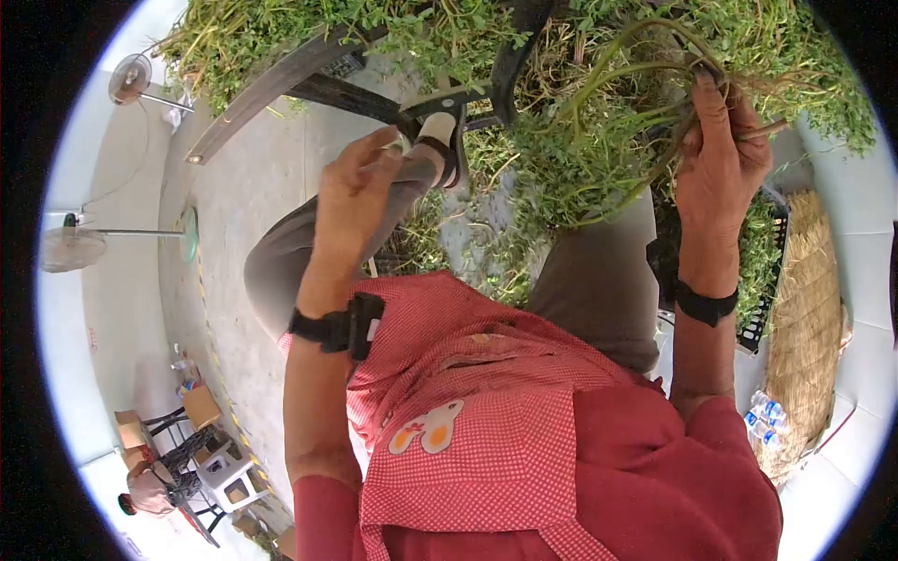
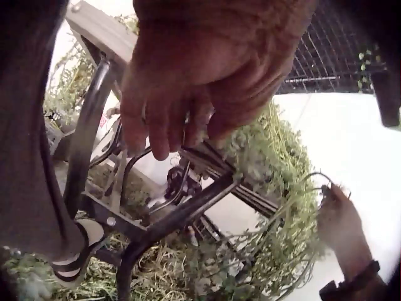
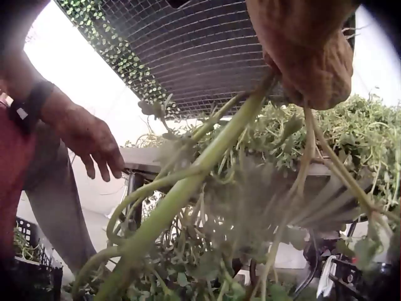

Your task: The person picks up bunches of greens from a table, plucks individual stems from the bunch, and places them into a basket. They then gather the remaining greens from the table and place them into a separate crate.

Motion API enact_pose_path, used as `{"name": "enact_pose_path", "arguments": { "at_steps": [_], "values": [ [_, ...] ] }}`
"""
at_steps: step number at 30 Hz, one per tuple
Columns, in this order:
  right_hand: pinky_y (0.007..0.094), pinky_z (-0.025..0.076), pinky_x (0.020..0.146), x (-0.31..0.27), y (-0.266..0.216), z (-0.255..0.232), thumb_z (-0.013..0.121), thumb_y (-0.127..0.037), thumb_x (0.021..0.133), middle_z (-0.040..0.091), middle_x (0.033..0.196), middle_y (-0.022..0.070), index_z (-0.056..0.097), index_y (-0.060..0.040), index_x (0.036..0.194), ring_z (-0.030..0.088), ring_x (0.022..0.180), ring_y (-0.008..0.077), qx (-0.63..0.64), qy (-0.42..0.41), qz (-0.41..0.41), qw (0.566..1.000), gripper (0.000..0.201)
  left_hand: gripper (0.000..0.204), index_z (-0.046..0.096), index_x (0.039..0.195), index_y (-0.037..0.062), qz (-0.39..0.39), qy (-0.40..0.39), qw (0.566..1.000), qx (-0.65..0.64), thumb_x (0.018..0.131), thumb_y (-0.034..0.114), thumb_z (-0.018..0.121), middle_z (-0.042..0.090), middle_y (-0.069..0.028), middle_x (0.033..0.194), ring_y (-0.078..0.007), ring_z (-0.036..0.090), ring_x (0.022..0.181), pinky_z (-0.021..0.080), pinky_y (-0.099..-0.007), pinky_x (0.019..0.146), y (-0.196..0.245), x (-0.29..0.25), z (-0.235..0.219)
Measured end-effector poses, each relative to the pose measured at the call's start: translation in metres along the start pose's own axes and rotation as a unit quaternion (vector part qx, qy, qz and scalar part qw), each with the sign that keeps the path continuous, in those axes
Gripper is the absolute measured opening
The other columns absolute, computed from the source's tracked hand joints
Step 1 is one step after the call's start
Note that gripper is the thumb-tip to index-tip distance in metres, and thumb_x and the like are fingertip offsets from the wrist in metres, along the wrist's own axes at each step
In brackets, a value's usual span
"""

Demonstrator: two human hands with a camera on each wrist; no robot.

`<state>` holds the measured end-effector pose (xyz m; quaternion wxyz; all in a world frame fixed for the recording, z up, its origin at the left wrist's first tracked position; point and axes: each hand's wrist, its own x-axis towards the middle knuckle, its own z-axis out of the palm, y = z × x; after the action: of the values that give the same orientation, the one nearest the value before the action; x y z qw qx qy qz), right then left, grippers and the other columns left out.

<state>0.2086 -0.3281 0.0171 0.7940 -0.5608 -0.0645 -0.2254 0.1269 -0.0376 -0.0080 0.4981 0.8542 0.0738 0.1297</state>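
My right hand (image 1: 720,159) pinches a bunch of leafy plants by their stem ends, at the right side of the heaped greens (image 1: 449,28). A thick green stem (image 3: 185,194) slants down from that hand in the right wrist view, and thinner stems and leaves hang around it. My left hand (image 1: 355,192) is over my knee with its fingers loosely bent. Nothing shows between those fingers in the left wrist view, where the left hand (image 2: 200,75) hangs above the table frame. The heap lies on a low table with a dark wooden edge (image 1: 262,93).
Loose greens lie on the floor between my legs, near my sandalled foot (image 1: 438,140). A black crate (image 1: 751,332) of greens and a straw roll (image 1: 804,280) stand at right, with water bottles (image 1: 767,418) nearby. Floor fans and a seated person (image 1: 150,491) are at left.
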Motion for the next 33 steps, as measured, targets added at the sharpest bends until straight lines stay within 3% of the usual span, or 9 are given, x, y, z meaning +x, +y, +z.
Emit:
{"name": "enact_pose_path", "arguments": {
  "at_steps": [3,6,13,19,22,24,27,33],
  "values": [
    [0.0167,0.028,0.045,0.007,0.004,0.004,0.068,-0.012,0.081,0.059,0.071,-0.0038,0.066,-0.0051,0.090,0.040,0.051,0.0009,0.016,-0.015,0.005,1.000,0.012,0.029,0.058,0.113,-0.0008,-0.032,-0.009,0.999,0.015,0.090,0.017,0.054,0.063,-0.0078,0.099,-0.0121,0.056,0.091,0.043,-0.0256,0.084,0.015,-0.009,-0.031],
    [0.0170,0.028,0.045,0.012,0.008,0.015,0.067,-0.009,0.082,0.062,0.075,-0.0020,0.066,-0.0052,0.091,0.041,0.051,0.0014,0.036,-0.029,0.017,0.999,0.010,0.028,0.060,0.110,-0.0008,-0.072,0.008,0.997,0.012,0.091,0.019,0.053,0.064,-0.0073,0.096,-0.0117,0.057,0.090,0.043,-0.0248,0.081,0.030,-0.023,-0.054],
    [0.0165,0.027,0.043,0.006,0.028,0.039,0.066,-0.011,0.081,0.056,0.067,-0.0043,0.064,-0.0062,0.084,0.041,0.050,0.0008,0.005,-0.026,0.078,0.997,0.006,0.026,0.064,0.102,-0.0014,-0.134,0.038,0.990,-0.010,0.092,0.019,0.052,0.065,-0.0078,0.092,-0.0114,0.058,0.084,0.044,-0.0244,0.076,0.009,-0.038,-0.068],
    [0.0171,0.029,0.043,0.010,0.019,0.041,0.066,-0.010,0.081,0.057,0.067,-0.0040,0.065,-0.0055,0.089,0.041,0.048,0.0018,0.006,-0.011,0.101,0.995,0.009,0.025,0.064,0.098,-0.0020,-0.094,0.045,0.991,-0.082,0.091,0.020,0.053,0.066,-0.0084,0.092,-0.0128,0.059,0.080,0.046,-0.0256,0.072,0.002,-0.035,-0.067],
    [0.0170,0.029,0.043,0.012,0.015,0.027,0.066,-0.010,0.082,0.060,0.072,-0.0037,0.065,-0.0049,0.092,0.042,0.050,0.0019,-0.003,-0.016,0.077,0.997,0.012,0.025,0.065,0.097,-0.0019,-0.111,0.051,0.988,-0.097,0.091,0.020,0.053,0.066,-0.0084,0.093,-0.0127,0.059,0.079,0.047,-0.0255,0.072,0.004,-0.038,-0.068],
    [0.0166,0.029,0.043,0.008,0.013,0.023,0.067,-0.010,0.081,0.060,0.074,-0.0029,0.065,-0.0042,0.094,0.042,0.051,0.0020,-0.011,-0.013,0.055,0.998,0.014,0.025,0.065,0.096,-0.0017,-0.075,0.048,0.988,-0.128,0.091,0.020,0.053,0.066,-0.0084,0.092,-0.0123,0.059,0.078,0.046,-0.0255,0.071,0.007,-0.035,-0.067],
    [0.0169,0.029,0.044,0.007,0.009,0.014,0.068,-0.010,0.080,0.060,0.074,-0.0025,0.065,-0.0043,0.095,0.041,0.052,0.0023,-0.034,0.013,0.050,0.998,0.016,0.022,0.065,0.094,-0.0016,-0.083,0.033,0.990,-0.113,0.090,0.018,0.055,0.067,-0.0077,0.090,-0.0112,0.060,0.076,0.047,-0.0233,0.066,0.006,-0.034,-0.064],
    [0.0175,0.029,0.045,0.012,0.013,0.009,0.067,-0.010,0.081,0.059,0.075,-0.0033,0.064,-0.0061,0.093,0.041,0.053,0.0023,-0.023,0.043,0.056,0.997,0.013,0.025,0.065,0.094,-0.0010,-0.081,0.031,0.991,-0.103,0.091,0.021,0.053,0.066,-0.0079,0.091,-0.0118,0.058,0.076,0.045,-0.0249,0.069,0.004,-0.031,-0.067]
  ]
}}
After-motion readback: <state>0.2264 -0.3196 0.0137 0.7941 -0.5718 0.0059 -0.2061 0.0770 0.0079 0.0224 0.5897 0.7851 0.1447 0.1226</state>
